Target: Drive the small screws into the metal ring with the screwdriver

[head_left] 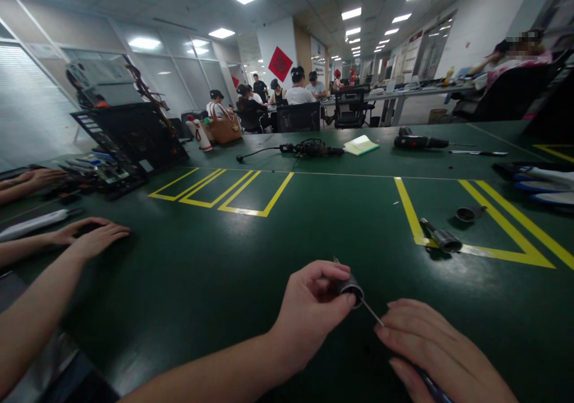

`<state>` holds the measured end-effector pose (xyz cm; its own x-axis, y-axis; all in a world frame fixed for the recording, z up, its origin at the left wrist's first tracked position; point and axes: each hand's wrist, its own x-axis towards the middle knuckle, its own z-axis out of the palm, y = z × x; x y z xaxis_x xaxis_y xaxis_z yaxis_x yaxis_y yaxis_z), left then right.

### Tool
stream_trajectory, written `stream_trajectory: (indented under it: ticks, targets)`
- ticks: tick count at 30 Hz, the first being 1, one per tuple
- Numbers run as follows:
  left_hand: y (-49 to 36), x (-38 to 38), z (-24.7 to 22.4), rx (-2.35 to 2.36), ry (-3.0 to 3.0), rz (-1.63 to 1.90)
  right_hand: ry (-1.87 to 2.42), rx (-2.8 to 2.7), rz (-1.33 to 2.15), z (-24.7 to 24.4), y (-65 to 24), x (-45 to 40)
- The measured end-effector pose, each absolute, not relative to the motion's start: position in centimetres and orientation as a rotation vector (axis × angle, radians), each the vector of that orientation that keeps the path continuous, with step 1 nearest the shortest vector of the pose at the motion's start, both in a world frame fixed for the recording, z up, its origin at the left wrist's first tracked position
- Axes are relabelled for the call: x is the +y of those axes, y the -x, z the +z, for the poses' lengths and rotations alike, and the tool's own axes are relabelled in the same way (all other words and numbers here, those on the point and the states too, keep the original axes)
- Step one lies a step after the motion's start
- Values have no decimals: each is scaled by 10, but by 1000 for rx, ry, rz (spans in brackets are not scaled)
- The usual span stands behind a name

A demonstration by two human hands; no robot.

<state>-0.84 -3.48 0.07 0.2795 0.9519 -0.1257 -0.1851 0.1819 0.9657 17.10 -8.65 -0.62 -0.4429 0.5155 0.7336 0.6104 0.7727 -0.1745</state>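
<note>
Between thumb and fingers, my left hand (311, 313) holds a small grey metal cylinder (350, 286) above the green table, its open end facing down and right. My right hand (437, 349) grips a thin screwdriver (371, 312) with a dark handle partly hidden under the palm. The shaft's tip reaches into the cylinder's opening; what it touches inside is hidden. Behind, to the right, a metal part with a rod (443, 240) and a short metal cup (469, 213) lie by yellow tape lines.
A power drill (419, 142), a pen (478, 153), a notepad (361, 145) and coiled cable (311, 147) lie at the table's (323, 211) back. Another person's hands (96, 235) rest at the left, near a black rack (134, 137). Several people sit beyond.
</note>
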Motion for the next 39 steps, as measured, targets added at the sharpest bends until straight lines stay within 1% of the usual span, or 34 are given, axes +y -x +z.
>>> stream_trajectory:
  ticks: [4,16,19,23,26,29,39]
  targets:
    - [7,-34,-3,918,-1093,1015,837,-2113,-205,-2,-167,-86]
    - [4,-33,-9,956,-1146,1034,828,-2117,-203,-2,-162,-92]
    - [6,-30,-7,970,-1119,1018,896,-2028,-17,-5,-167,-93]
    - [11,-25,2,1032,-1052,1000,1371,-1719,511,-10,-176,-88]
    - [17,-23,9,1031,-992,991,1448,-1602,793,-12,-178,-79]
    - [21,-22,13,1019,-944,992,1411,-1624,863,-12,-177,-73]
    - [22,-18,14,1008,-897,990,1418,-1741,827,-15,-176,-71]
